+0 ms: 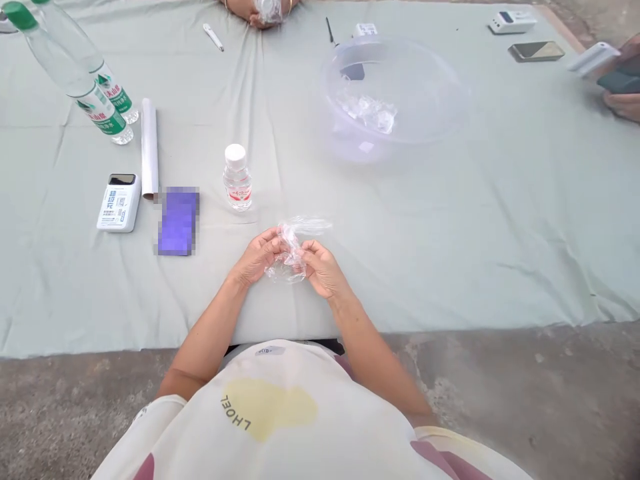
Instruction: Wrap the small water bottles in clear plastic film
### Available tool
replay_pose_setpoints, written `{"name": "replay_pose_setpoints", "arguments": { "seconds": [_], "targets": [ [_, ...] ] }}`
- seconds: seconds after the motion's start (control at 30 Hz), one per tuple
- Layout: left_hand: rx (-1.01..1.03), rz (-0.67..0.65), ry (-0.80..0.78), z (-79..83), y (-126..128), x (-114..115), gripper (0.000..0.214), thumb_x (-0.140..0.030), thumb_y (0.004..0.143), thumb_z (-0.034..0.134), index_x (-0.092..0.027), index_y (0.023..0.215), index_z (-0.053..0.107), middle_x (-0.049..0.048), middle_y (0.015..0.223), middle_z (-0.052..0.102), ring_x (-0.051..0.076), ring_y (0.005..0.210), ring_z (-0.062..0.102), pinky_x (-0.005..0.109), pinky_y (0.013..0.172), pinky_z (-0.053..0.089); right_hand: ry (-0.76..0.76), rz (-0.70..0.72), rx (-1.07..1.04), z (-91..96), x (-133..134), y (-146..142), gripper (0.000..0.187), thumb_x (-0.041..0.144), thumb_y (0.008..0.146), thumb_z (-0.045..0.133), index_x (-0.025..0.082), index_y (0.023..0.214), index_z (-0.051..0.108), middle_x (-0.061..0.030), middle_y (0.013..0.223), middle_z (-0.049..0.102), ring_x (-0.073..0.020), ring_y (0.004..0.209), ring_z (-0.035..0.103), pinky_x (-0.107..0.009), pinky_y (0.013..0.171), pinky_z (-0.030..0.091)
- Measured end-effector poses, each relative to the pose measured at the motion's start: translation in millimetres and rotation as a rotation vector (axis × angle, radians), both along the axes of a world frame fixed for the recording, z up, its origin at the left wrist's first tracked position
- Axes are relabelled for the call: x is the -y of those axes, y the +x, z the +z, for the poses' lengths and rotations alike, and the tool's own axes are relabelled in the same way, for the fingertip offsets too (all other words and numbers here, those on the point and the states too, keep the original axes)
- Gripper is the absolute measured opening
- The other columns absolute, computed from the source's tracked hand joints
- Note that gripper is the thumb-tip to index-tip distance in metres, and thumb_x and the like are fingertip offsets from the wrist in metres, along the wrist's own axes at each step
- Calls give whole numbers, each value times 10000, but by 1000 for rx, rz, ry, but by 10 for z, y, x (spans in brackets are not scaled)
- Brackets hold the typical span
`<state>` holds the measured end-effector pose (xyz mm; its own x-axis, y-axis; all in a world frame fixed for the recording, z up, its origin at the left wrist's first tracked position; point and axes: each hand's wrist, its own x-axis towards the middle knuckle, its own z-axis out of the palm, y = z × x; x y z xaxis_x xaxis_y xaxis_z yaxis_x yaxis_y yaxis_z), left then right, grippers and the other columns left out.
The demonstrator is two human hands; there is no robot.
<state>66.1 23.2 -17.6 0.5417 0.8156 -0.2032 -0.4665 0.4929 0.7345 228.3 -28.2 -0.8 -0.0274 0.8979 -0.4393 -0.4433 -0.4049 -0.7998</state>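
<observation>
My left hand (259, 257) and my right hand (321, 267) meet over the near edge of the pale green cloth (450, 233). Both pinch a crumpled piece of clear plastic film (290, 257) between their fingertips. A loose end of the film sticks up and to the right. A small clear bottle with a white cap (237, 177) stands just beyond my hands. Farther back on the right sits a clear plastic basin (395, 93) with several crumpled clear pieces inside.
Two green-capped water bottles (85, 80) stand at the far left, beside a white roll (149, 148), a white device (119, 202) and a blurred purple card (178, 221). Another person's hands (265, 12) hold plastic at the far edge. Phones and a third person's hand (623, 83) lie at right.
</observation>
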Motion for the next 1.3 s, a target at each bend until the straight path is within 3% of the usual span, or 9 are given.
{"name": "replay_pose_setpoints", "arguments": {
  "seconds": [0.23,0.33,0.43,0.63,0.77,0.87,1.03,1.17,1.3],
  "targets": [
    [-232,285,117,57,56,42,315,-298,667,816,-204,904,632,-17,774,612,95,639,559,218,602,461,52,-31,331,26,155,16,516,690,820,556,227,1023,655,-65,990,716,-190,872,683,-300,695,534],
    [-363,292,219,100,48,76,288,-265,700,775,-212,953,646,-27,724,578,102,647,562,222,637,467,174,-72,539,61,154,-40,469,633,774,656,252,1047,669,-53,1117,699,-208,1023,652,-322,825,528],
    [-387,284,251,113,34,83,331,-239,713,753,-223,1027,649,-34,702,568,109,674,568,233,688,474,175,-89,524,79,104,-84,316,518,759,709,249,922,670,-15,913,709,-189,881,660,-330,824,525],
    [-157,419,-55,91,-57,11,388,-296,732,751,-235,1066,562,-16,810,611,159,847,645,290,749,512,89,-286,155,41,32,-36,316,508,755,721,241,849,581,18,792,660,-133,723,652,-271,672,528],
    [-180,203,-74,118,-39,68,620,-432,762,757,-257,1288,479,28,972,658,196,912,673,301,720,525,79,-276,190,26,38,-49,363,563,768,677,257,883,521,22,801,658,-129,665,632,-259,590,509],
    [-294,38,-11,123,7,120,849,-339,674,843,-275,1405,417,7,940,679,134,699,657,248,629,485,67,-292,312,2,38,-55,350,582,808,601,267,921,496,27,774,652,-118,553,573,-250,500,444],
    [-414,257,33,105,-87,19,497,-267,642,806,-194,1093,611,-47,732,625,41,447,483,200,461,337,25,-473,492,-50,32,182,245,499,849,523,259,887,491,67,621,547,-79,406,360,-230,410,298],
    [-481,425,54,137,-266,-40,327,-233,623,761,-188,911,613,-47,708,605,32,439,435,190,427,290,-73,-499,625,-69,101,466,201,455,846,510,258,885,508,57,642,567,-95,408,419,-244,420,331],
    [-697,418,57,188,-418,109,204,-249,670,707,-193,837,604,-34,751,598,45,427,431,204,402,259,-116,-416,796,-89,189,654,177,418,846,502,253,884,554,36,712,632,-106,416,449,-268,447,368]
  ]
}}
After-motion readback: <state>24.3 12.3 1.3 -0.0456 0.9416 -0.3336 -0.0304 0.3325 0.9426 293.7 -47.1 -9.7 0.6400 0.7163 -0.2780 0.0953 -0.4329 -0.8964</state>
